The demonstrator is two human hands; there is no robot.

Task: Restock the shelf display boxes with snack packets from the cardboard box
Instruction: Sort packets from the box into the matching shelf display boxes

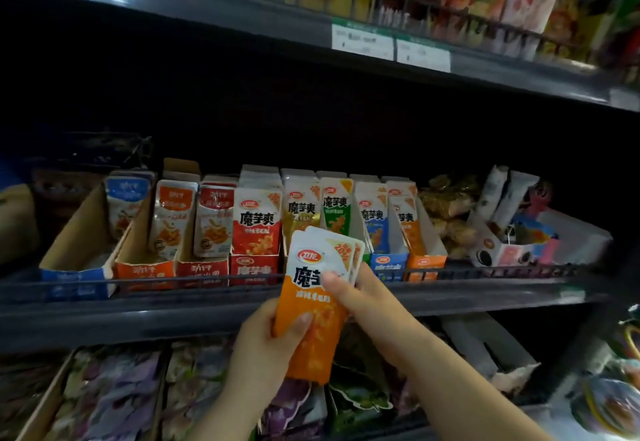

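At the middle shelf, I hold a small fan of orange snack packets (322,340) upright in both hands, faces toward me, squaring them so they go in as one bundle. My left hand (266,350) is clamped round the lower end, thumb pressed on the front. My right hand (360,298) pinches the upper edge, thumb on the print and fingers behind. The stack hangs in the air just in front of the wire rail (166,283), touching no box. Its likely home, I judge, is the orange display box (426,262) to the right, which shows the same colour and holds only a few packets. The rail runs along the whole shelf front, so the bundle must be lifted over it, and the packets leaning in that box may need pushing back. Beside it stand a blue display box (384,262) and, further left, a red display box (254,269), both stocked. Price tags (363,41) hang from the shelf above; bagged goods (114,388) lie on the shelf below. The cardboard box is out of view.
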